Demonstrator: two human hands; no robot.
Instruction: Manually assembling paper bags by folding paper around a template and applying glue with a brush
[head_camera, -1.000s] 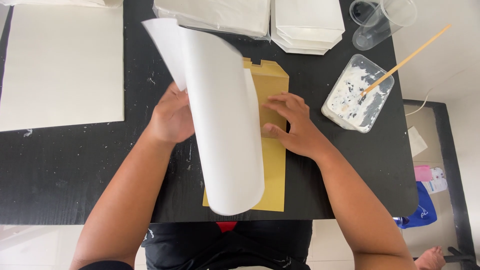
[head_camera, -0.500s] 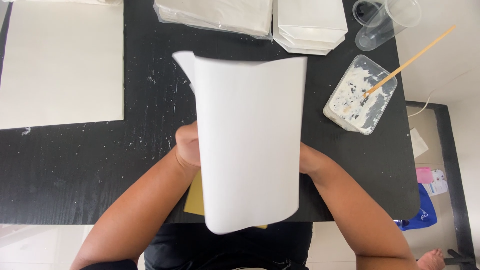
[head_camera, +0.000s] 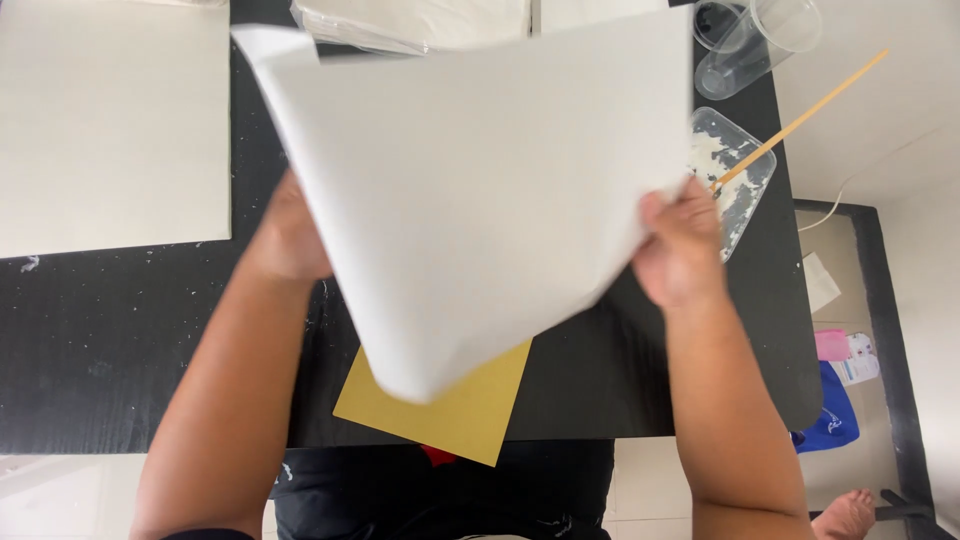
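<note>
Sheet (head_camera: 480, 190), large and white, is held up above the black table (head_camera: 130, 330), and it hides much of the table behind it. Left hand (head_camera: 290, 235) grips the sheet's left edge; its fingers are behind the paper, so I cannot tell how they lie. Right hand (head_camera: 680, 245) pinches the right edge, thumb in front. Under the sheet a yellow card (head_camera: 455, 410) lies on the table. Right of the sheet stands a tray (head_camera: 740, 175) with a stick (head_camera: 810, 115).
</note>
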